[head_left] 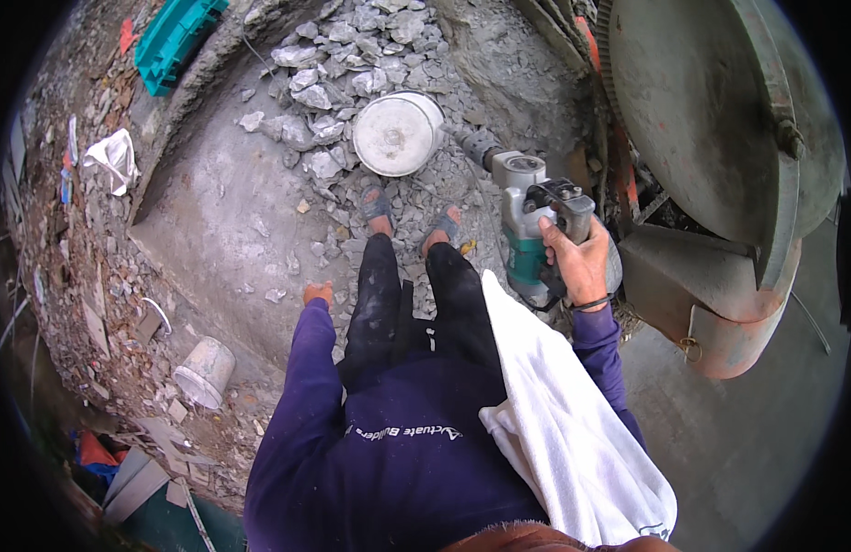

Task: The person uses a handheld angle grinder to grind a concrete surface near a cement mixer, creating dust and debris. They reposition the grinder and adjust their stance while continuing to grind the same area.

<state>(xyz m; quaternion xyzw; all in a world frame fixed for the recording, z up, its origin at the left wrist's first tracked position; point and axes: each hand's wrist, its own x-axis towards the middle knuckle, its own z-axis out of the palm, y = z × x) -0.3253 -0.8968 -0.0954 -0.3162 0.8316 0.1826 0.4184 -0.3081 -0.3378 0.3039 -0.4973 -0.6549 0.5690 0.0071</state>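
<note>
Nearest the camera, the purple shirt (416,405) covers the torso, and a white towel (573,423) hangs down over its right side. The left hand (319,293) is positioned beside the left leg of the black trousers (375,304); no object is visible in it, and the degree to which its fingers are closed cannot be told. The right hand (582,262), with a dark wristband (593,304) at the cuff, grasps the rear handle of the grey-and-green power tool (522,221). The power tool is located forward and to the right of the legs, its cylindrical nose directed forward and left, toward the rubble (324,83). The feet, in open sandals (375,204), stand on broken pieces. Directly ahead of the feet, a dusty white bucket (395,136) sits on the rubble with a round face upward; whether this face is a lid or a base cannot be determined. To the right of the power tool stands a concrete mixer (701,120) with a large, dust-coated drum. To the left, beyond the edge of the grey slab (223,212), a second bucket (205,373) lies tilted on debris-strewn ground. Farther forward are a crumpled white cloth (115,161) and, at the upper left, a teal plastic case (174,41).
</note>
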